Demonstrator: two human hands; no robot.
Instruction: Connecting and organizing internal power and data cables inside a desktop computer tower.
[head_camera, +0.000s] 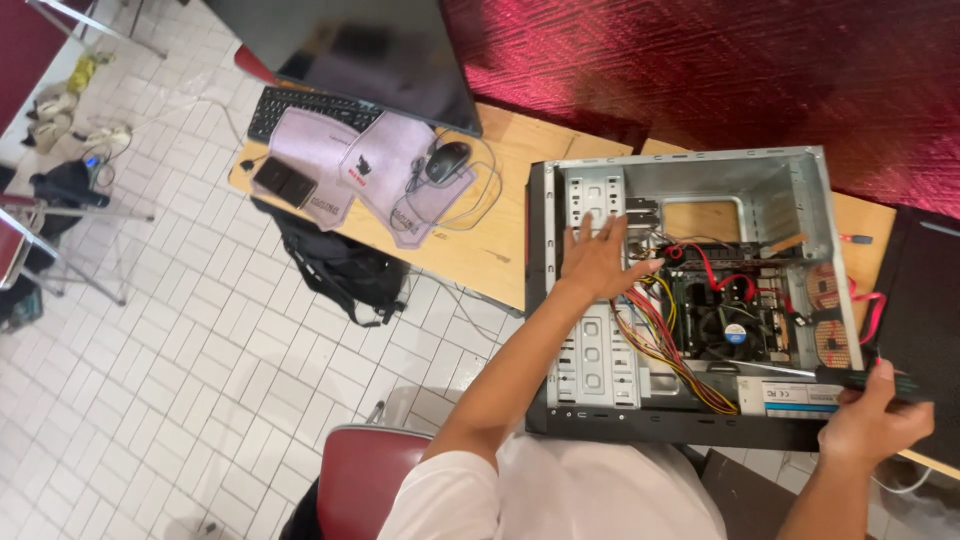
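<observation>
An open desktop computer case (800, 180) lies on its side on a wooden table (500, 250). Inside are a motherboard with a black fan (730, 328), red cables and a bundle of yellow, red and black wires (665, 335). My left hand (597, 258) rests flat, fingers spread, on the metal drive cage at the case's left part. My right hand (870, 420) is at the case's near right corner, closed around a dark screwdriver handle (880, 380) that runs along the case edge.
A keyboard (300, 105), a black mouse (447, 160), purple cloths and a small black box lie on the table's left end, under a dark monitor (380, 50). A black backpack (345, 265) sits on the white tiled floor. A red chair (365, 480) stands beside me.
</observation>
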